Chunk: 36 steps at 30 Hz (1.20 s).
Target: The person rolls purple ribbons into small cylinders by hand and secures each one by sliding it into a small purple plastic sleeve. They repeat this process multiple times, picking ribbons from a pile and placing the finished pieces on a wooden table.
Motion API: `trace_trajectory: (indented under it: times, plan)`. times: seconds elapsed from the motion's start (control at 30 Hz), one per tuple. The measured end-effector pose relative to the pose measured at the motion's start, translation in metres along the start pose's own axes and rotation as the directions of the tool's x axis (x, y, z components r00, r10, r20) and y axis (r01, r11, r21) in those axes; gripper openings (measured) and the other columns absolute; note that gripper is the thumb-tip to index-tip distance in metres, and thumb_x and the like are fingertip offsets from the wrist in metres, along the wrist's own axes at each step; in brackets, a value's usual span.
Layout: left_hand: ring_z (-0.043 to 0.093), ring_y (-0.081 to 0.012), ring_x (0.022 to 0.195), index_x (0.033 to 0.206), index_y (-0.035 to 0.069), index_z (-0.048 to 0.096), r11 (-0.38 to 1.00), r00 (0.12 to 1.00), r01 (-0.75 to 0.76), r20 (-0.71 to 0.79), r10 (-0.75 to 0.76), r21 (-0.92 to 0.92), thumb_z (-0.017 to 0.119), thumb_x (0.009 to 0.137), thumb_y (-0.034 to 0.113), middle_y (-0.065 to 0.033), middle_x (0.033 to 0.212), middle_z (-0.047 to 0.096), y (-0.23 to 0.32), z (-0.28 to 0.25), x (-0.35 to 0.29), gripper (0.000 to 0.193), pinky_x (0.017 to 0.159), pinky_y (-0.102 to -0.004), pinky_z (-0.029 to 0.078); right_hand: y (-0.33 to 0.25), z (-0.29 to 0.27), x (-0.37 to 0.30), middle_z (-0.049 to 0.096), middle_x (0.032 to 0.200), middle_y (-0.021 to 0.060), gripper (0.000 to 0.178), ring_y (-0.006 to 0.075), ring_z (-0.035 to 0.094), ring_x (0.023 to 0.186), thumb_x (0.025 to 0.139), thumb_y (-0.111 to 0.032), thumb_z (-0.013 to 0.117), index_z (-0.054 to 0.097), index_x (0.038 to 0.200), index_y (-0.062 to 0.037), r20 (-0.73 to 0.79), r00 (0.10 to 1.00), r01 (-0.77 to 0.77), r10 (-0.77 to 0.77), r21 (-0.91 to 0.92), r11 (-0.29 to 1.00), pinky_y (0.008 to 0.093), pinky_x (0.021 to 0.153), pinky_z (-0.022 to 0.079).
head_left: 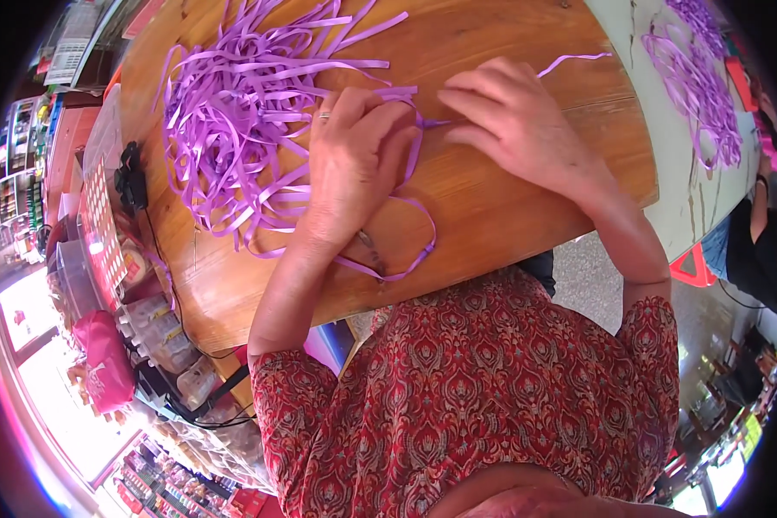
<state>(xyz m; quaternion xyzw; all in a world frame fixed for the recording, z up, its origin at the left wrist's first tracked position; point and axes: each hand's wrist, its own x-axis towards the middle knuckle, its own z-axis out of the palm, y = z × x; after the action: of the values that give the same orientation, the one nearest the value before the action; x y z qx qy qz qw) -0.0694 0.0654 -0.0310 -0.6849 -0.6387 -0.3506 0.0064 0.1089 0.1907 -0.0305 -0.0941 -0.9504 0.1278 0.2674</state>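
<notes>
Thin purple ribbons (224, 112) lie in a tangled heap on the brown wooden table (527, 224), left of and beyond my left hand (354, 155). That hand is closed, fingers and thumb pinched at a purple ribbon, and wears a ring. A knotted bit of the ribbon (430, 123) sticks out just right of its fingertips. My right hand (518, 125) hovers over this strand, slightly blurred, thumb and fingers curved and apart. The strand runs beneath it, and a wavy tail shows beyond its knuckles. A ribbon loop with a small knot (427, 250) hangs toward the near edge.
More purple ribbons (695, 95) lie on a pale table (665, 229) at the right, where another person (755, 233) sits partly in view. A black cable (160, 246) runs along the left edge. Beside it stand plastic boxes (160, 332) and a pink bag (104, 358).
</notes>
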Motion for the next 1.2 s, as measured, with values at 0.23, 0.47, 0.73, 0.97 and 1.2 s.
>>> trace_trajectory:
  times: [0.23, 0.47, 0.73, 0.97, 1.2]
  plan:
    - [0.052, -0.029, 0.082, 0.085, 0.005, 0.064, 1.0, 0.999, -0.015, 0.036, 0.016, -0.018, 0.071, 0.067, 0.007, -0.0091, 0.086, 0.055, 0.002, 0.015, 0.002, 0.019, 0.074, -0.039, 0.042, 0.0, 0.024, 0.002, 0.059, 0.093, 0.0015, 0.019, 0.0197, 0.053, 0.089, 0.071, -0.013, 0.068, 0.061, 0.087, -0.0059, 0.02, 0.997, 0.081, -0.08, -0.09, 0.993, 0.0328, 0.078, 0.041]
    - [0.055, -0.0216, 0.088, 0.096, 0.002, 0.063, 0.978, 1.0, 0.017, 0.023, -0.013, -0.208, 0.067, 0.076, 0.002, -0.0092, 0.093, 0.058, 0.012, 0.006, 0.012, 0.02, 0.076, -0.0293, 0.045, -0.006, 0.007, 0.0, 0.06, 0.088, 0.0022, 0.012, 0.0204, 0.057, 0.083, 0.074, -0.009, 0.067, 0.061, 0.085, -0.0066, -0.083, 0.996, -0.03, 0.034, 0.05, 0.998, 0.034, 0.075, 0.042]
    - [0.054, -0.0062, 0.072, 0.098, 0.001, 0.061, 0.569, 0.949, 0.31, 0.214, -0.23, -0.762, 0.063, 0.085, 0.004, -0.0002, 0.079, 0.058, 0.039, -0.011, 0.026, 0.013, 0.064, -0.0201, 0.045, -0.02, -0.039, 0.01, 0.063, 0.083, 0.0079, 0.025, 0.0198, 0.06, 0.068, 0.07, 0.002, 0.072, 0.064, 0.092, -0.0036, -0.367, 0.93, 0.109, -0.029, 0.2, 0.974, 0.0287, 0.058, 0.045]
    - [0.054, -0.0046, 0.071, 0.097, 0.002, 0.063, 0.598, 0.969, 0.239, 0.15, -0.197, -0.765, 0.065, 0.083, 0.002, 0.001, 0.076, 0.061, 0.056, -0.022, 0.037, 0.014, 0.064, -0.0182, 0.044, -0.025, -0.062, 0.009, 0.06, 0.08, 0.0075, 0.029, 0.0175, 0.056, 0.066, 0.07, 0.002, 0.071, 0.065, 0.099, -0.0009, -0.331, 0.943, 0.111, -0.034, 0.217, 0.97, 0.0265, 0.053, 0.044]
    - [0.052, -0.0043, 0.066, 0.086, 0.001, 0.065, 0.665, 0.987, 0.159, 0.115, -0.11, -0.729, 0.067, 0.08, 0.001, 0.0005, 0.075, 0.062, 0.051, -0.033, 0.041, 0.007, 0.059, -0.0187, 0.042, -0.03, -0.075, 0.009, 0.059, 0.079, 0.0081, 0.022, 0.0159, 0.055, 0.065, 0.071, 0.007, 0.067, 0.064, 0.092, 0.0008, -0.3, 0.95, 0.145, -0.089, 0.169, 0.975, 0.0256, 0.052, 0.043]
